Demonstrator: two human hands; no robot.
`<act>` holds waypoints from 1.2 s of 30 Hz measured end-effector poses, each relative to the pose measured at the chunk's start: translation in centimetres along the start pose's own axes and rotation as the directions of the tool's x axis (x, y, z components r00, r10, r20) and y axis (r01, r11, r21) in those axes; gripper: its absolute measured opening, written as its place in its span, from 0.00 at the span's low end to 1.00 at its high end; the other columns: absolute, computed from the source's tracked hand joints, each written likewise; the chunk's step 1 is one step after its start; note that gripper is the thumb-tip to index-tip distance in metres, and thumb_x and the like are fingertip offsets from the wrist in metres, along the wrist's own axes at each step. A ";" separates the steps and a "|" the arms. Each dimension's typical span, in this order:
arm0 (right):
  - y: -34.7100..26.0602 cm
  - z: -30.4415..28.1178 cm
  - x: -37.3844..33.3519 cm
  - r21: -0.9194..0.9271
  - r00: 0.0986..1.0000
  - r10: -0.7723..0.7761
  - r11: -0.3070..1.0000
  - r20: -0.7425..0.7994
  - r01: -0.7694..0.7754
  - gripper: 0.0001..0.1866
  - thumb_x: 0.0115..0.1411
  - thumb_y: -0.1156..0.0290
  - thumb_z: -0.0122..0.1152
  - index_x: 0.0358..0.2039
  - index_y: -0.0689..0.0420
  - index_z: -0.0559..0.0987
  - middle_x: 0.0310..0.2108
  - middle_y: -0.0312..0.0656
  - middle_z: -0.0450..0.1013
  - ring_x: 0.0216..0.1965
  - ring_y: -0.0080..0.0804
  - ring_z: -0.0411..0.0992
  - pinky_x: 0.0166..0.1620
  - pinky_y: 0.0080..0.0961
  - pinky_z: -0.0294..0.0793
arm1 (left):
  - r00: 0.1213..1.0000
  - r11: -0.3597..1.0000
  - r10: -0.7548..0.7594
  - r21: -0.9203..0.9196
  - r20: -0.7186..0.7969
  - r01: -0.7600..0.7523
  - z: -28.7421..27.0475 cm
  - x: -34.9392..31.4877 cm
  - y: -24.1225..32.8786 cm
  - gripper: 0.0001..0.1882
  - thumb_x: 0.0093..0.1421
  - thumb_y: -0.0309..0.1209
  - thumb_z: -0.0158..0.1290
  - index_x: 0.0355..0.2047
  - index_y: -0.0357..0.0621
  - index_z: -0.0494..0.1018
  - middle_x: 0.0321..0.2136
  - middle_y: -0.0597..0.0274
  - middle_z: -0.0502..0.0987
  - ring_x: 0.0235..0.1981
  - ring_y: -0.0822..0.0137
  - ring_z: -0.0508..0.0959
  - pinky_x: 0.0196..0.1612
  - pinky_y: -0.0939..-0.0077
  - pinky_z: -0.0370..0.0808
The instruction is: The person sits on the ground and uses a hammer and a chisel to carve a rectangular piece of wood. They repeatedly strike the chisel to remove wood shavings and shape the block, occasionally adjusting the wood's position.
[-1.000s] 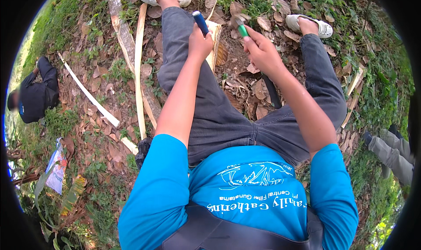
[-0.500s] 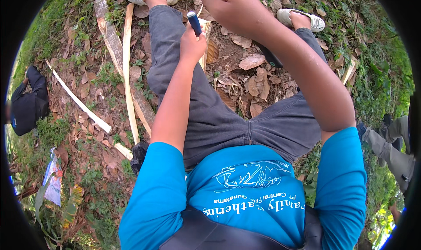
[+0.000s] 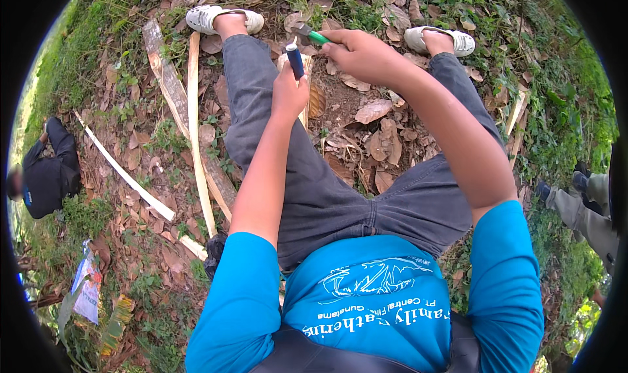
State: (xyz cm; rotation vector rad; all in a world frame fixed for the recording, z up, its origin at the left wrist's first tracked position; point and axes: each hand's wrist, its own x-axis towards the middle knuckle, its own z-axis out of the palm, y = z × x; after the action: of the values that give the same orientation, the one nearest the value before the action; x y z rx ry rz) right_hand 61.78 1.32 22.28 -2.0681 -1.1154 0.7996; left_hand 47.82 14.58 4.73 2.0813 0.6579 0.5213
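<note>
My left hand [image 3: 290,98] is wrapped round an upright tool with a blue handle [image 3: 296,62] and a pale cap. The lower end of that tool is hidden by the hand. My right hand [image 3: 360,54] grips the green handle of a hammer [image 3: 316,37], whose dark grey head is just above the blue handle's top; whether they touch I cannot tell. Below and behind my left hand, a pale piece of wood [image 3: 306,60] stands between my legs, mostly covered by the hand and leg.
To the left lie a long peeled strip [image 3: 196,124], a rough plank [image 3: 167,79] and a curved pale strip [image 3: 127,173]. Split wood [image 3: 515,115] lies at right. A person in dark clothes [image 3: 51,170] is far left; another person's legs [image 3: 582,209] show far right. Dry leaves cover the ground.
My right hand has come down from high up, bringing the hammer's head near the blue handle's top. My left hand keeps its hold. The whole view has shifted slightly.
</note>
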 end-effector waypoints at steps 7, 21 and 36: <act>2.7 -3.8 -7.7 0.741 0.976 0.206 0.665 -0.066 -0.090 0.26 0.73 0.60 0.50 0.69 0.51 0.65 0.23 0.25 0.59 0.17 0.10 0.54 0.18 0.12 0.57 | 0.994 0.985 0.098 0.137 0.053 -0.104 1.2 0.1 0.7 0.14 0.60 0.24 0.54 0.46 0.37 0.67 0.36 0.42 0.77 0.41 0.37 0.77 0.46 0.47 0.73; 12.8 -0.1 -13.3 0.935 0.829 0.558 0.311 -0.034 -0.171 0.24 0.73 0.61 0.50 0.68 0.48 0.64 0.23 0.25 0.58 0.17 0.11 0.54 0.19 0.12 0.57 | 0.972 0.924 0.004 0.370 0.236 -0.094 4.7 1.6 2.9 0.17 0.59 0.26 0.53 0.48 0.37 0.65 0.38 0.36 0.77 0.41 0.38 0.79 0.46 0.47 0.76; 13.8 0.5 -14.5 0.950 0.819 0.574 0.249 0.011 -0.187 0.25 0.73 0.62 0.49 0.68 0.47 0.64 0.23 0.26 0.59 0.17 0.11 0.56 0.19 0.13 0.57 | 0.920 0.921 -0.349 0.115 -0.180 0.372 -1.5 5.1 -4.0 0.40 0.55 0.31 0.58 0.60 0.17 0.52 0.46 0.30 0.75 0.47 0.39 0.79 0.53 0.55 0.74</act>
State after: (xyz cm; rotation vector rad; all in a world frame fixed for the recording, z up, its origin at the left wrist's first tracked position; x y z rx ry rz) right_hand 61.31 -17.06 14.34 -1.3050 0.2086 0.9340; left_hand 49.85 20.60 2.81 1.9997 1.1781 0.4347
